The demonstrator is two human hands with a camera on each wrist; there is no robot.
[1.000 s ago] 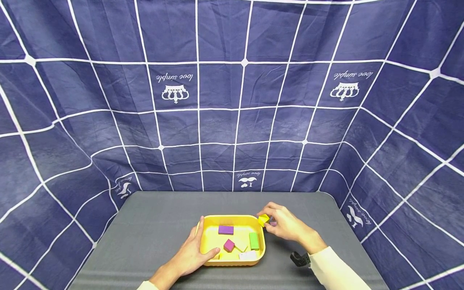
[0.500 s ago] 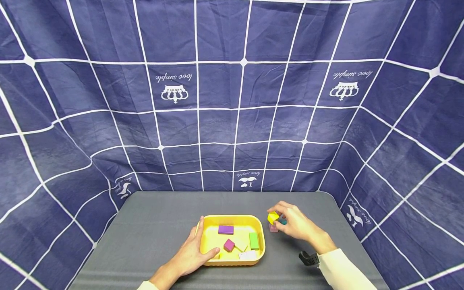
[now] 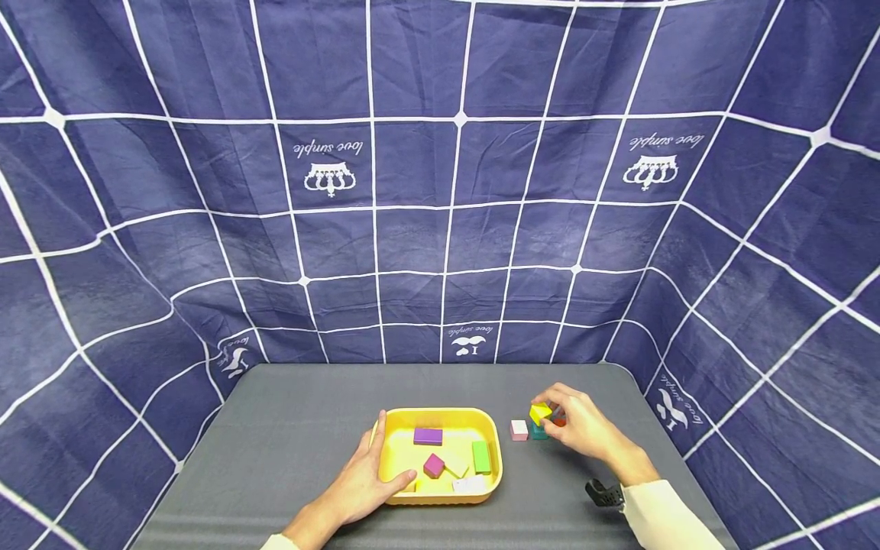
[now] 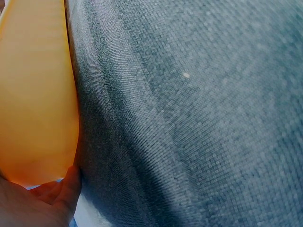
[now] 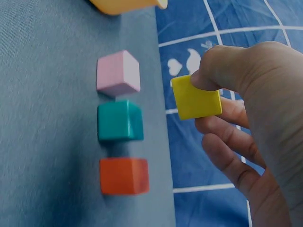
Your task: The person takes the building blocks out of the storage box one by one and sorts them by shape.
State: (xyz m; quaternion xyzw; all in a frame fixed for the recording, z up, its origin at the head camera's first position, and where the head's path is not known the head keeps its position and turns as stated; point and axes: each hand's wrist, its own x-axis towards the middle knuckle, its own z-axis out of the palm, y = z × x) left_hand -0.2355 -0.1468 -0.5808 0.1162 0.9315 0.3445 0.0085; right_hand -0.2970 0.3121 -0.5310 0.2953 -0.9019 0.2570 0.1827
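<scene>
My right hand (image 3: 583,426) pinches a yellow cube (image 5: 199,97) between thumb and fingertips. In the right wrist view a pink cube (image 5: 118,73), a teal cube (image 5: 113,120) and a red cube (image 5: 124,176) stand in a row on the table beside it. In the head view the yellow cube overlaps the teal one, and fingers partly cover the red one. My left hand (image 3: 364,477) holds the left end of a shallow yellow plastic box (image 3: 440,498), thumb over the front corner and index finger along the left rim.
Inside the box lie a purple block (image 3: 428,437), a green block (image 3: 481,457), a magenta cube (image 3: 434,466), a pale yellow block (image 3: 457,465) and a white block (image 3: 470,483). A grey cloth covers the table (image 3: 309,428). Blue gridded curtains (image 3: 412,237) enclose the back and sides.
My right hand has moved right from the box's right rim with the yellow cube still pinched, and the pink, teal and red cubes have come into sight. The left hand and box have stayed put.
</scene>
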